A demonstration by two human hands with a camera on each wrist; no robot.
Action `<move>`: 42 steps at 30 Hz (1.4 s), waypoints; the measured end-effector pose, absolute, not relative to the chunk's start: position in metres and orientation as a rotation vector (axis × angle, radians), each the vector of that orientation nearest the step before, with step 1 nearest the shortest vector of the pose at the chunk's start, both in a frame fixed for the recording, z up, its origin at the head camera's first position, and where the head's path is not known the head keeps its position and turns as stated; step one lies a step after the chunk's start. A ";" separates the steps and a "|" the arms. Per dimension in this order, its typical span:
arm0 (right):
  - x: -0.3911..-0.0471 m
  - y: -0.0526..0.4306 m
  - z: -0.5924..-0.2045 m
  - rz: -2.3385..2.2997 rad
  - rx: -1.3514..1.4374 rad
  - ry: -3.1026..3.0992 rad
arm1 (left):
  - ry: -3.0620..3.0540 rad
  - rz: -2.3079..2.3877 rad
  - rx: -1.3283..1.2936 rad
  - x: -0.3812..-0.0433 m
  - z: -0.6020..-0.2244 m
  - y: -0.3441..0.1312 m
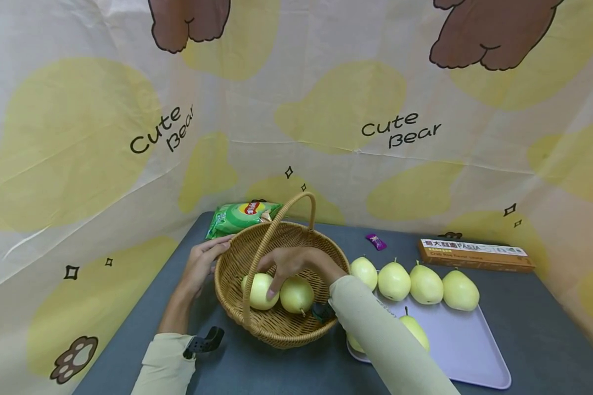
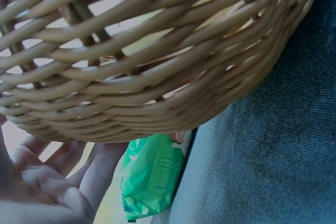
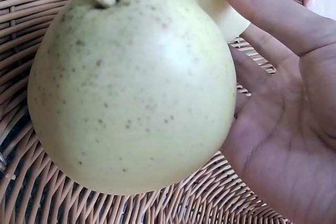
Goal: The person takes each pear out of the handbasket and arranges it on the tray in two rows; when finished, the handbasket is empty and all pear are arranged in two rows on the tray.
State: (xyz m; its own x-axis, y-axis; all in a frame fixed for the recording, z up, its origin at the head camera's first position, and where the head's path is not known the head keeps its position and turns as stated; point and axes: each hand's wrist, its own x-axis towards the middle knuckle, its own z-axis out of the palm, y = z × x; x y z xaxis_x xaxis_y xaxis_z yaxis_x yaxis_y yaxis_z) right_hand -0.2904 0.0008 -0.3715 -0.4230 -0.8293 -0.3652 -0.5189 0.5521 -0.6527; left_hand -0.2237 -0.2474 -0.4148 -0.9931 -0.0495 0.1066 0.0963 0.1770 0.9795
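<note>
Inside the wicker basket [image 1: 291, 337] lie two pale green pears. My right hand [image 1: 294, 263] reaches in past the handle and grips the left pear [image 1: 263, 292], thumb on its near side; its far fingers are hidden. Beside it sits the other pear [image 1: 296, 295], which fills much of the right wrist view as a speckled pear [image 3: 131, 87] with a thick stem. At the basket's left side, my left hand [image 1: 202, 266] touches the outside of the rim with extended fingers. The left wrist view shows its palm [image 2: 52, 182] close to the weave.
Right of the basket, a lilac tray [image 1: 474, 345] bears several pears [image 1: 394, 281], some partly behind my right sleeve. A green snack bag [image 1: 239, 218] lies behind the basket, a purple wrapped sweet [image 1: 376, 241] and a pasta box [image 1: 476, 255] at the back. A printed cloth surrounds the table.
</note>
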 end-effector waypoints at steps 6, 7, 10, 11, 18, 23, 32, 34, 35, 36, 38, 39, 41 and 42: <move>-0.290 0.000 -0.372 -0.584 -1.107 2.128 | -2.325 -1.941 -0.039 -0.224 -0.412 -0.247; -0.290 0.000 -0.373 -0.583 -1.106 2.134 | -2.325 -1.941 -0.037 -0.224 -0.412 -0.247; -0.290 0.000 -0.373 -0.575 -1.096 2.166 | -2.331 -1.932 -0.038 -0.224 -0.411 -0.247; -0.291 0.000 -0.373 -0.572 -1.092 2.175 | -2.334 -1.926 -0.039 -0.224 -0.411 -0.247; -0.290 0.003 -0.372 -0.609 -1.081 2.223 | -2.336 -1.925 -0.041 -0.224 -0.412 -0.247; -0.290 0.005 -0.370 -0.739 -1.091 2.198 | -2.325 -1.936 -0.031 -0.223 -0.413 -0.247; -0.294 0.013 -0.363 -0.946 -1.108 2.191 | -2.307 -1.946 -0.042 -0.225 -0.414 -0.246; -0.294 0.015 -0.361 -0.980 -1.095 2.196 | -2.310 -1.940 -0.042 -0.225 -0.414 -0.246; -0.293 0.017 -0.359 -0.993 -1.088 2.198 | -2.310 -1.938 -0.042 -0.225 -0.414 -0.246; -0.293 0.018 -0.358 -1.004 -1.078 2.205 | -2.310 -1.937 -0.040 -0.225 -0.414 -0.246; -0.291 0.021 -0.355 -1.016 -1.051 2.229 | -2.307 -1.938 -0.036 -0.225 -0.414 -0.246; -0.291 0.023 -0.353 -1.024 -1.037 2.238 | -2.304 -1.940 -0.035 -0.225 -0.414 -0.246; -0.289 0.026 -0.349 -1.026 -1.007 2.273 | -2.298 -1.943 -0.032 -0.225 -0.415 -0.246; -0.288 0.028 -0.347 -1.030 -0.995 2.287 | -2.296 -1.946 -0.032 -0.225 -0.415 -0.245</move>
State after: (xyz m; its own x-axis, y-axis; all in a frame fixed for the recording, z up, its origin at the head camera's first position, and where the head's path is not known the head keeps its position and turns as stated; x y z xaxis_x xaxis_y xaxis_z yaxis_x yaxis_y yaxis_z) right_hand -0.2875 0.0280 -0.3473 -0.6449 -0.7583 -0.0955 -0.4311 0.4641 -0.7738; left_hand -0.2251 -0.2455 -0.4149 -0.9911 -0.0691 0.1138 0.1010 0.1672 0.9807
